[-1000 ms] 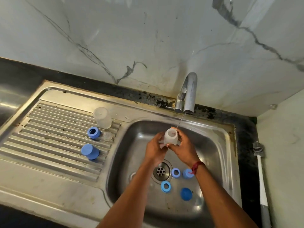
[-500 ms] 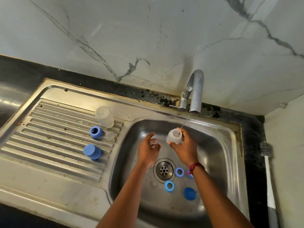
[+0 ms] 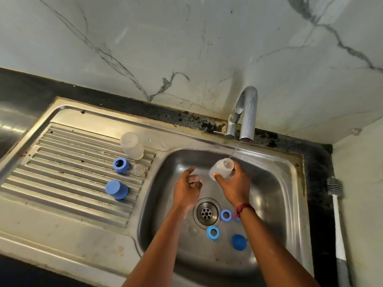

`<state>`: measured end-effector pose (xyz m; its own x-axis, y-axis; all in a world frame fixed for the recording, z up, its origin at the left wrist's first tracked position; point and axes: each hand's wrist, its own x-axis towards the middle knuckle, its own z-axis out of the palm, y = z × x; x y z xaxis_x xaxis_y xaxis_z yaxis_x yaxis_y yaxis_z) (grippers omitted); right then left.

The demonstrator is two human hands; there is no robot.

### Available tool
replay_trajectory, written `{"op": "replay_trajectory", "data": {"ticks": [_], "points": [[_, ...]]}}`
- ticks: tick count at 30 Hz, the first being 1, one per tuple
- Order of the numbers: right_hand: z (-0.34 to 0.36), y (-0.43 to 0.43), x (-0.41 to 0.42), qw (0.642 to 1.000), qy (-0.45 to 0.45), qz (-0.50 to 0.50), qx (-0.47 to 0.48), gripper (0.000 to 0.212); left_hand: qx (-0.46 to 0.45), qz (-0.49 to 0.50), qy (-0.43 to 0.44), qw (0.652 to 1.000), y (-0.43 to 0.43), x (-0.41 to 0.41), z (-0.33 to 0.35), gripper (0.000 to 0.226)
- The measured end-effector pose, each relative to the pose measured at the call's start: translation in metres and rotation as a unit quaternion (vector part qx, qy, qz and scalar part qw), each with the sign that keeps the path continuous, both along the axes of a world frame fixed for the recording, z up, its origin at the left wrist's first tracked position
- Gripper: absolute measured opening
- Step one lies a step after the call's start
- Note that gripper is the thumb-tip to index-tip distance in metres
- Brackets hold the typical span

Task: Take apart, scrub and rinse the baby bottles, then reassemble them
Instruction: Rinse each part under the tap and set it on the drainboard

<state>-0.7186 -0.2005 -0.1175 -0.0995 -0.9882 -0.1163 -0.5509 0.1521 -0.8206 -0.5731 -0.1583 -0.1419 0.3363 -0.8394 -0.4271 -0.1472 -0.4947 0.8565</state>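
1. Step: rinse. right hand fingers wrap the clear bottle body, tilted, mouth at the thin stream from the faucet, over the sink.
2. left hand just beside it, fingers loose & apart, holding nothing.
3. By the drain: blue rings + blue cap, prob. not yet rinsed.
4. Next, prob.: swirl, tip water out, park it on the drainboard w/ the upturned bottle. Wet plastic, so grip firm.
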Motion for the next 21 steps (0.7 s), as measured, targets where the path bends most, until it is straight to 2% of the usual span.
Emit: {"op": "replay_trajectory", "data": {"ticks": [2, 5, 10, 13, 16, 19, 21], "points": [[0.001, -0.001, 0.0, 1.0, 0.007, -0.011, 0.002, 0.058, 0.0, 0.003, 0.005, 1.0, 0.001, 0.001, 0.0, 0.052], [-0.001, 0.0, 0.001, 0.999, 0.011, 0.037, 0.029, 0.057, 0.004, 0.007, 0.011, 1.0, 0.003, 0.002, 0.002, 0.05], [-0.002, -0.002, -0.001, 0.99, 0.087, 0.097, 0.052, 0.071, 0.006, 0.013, 0.028, 0.999, 0.004, 0.003, 0.006, 0.046], [0.002, -0.005, -0.006, 0.996, 0.053, 0.043, 0.05, 0.068, 0.004, 0.012, 0.028, 1.0, 0.004, 0.004, 0.008, 0.045], [0.003, -0.005, -0.013, 0.993, 0.079, 0.072, 0.04, 0.066, 0.005, 0.01, 0.025, 1.0, 0.003, 0.006, 0.012, 0.047], [0.005, -0.003, -0.021, 0.997, 0.055, 0.032, 0.046, 0.067, 0.005, -0.009, 0.02, 1.0, 0.001, 0.004, 0.016, 0.044], [0.005, -0.002, -0.027, 0.995, 0.067, 0.042, 0.066, 0.066, 0.005, -0.02, 0.021, 1.0, -0.001, 0.001, 0.02, 0.045]]}}
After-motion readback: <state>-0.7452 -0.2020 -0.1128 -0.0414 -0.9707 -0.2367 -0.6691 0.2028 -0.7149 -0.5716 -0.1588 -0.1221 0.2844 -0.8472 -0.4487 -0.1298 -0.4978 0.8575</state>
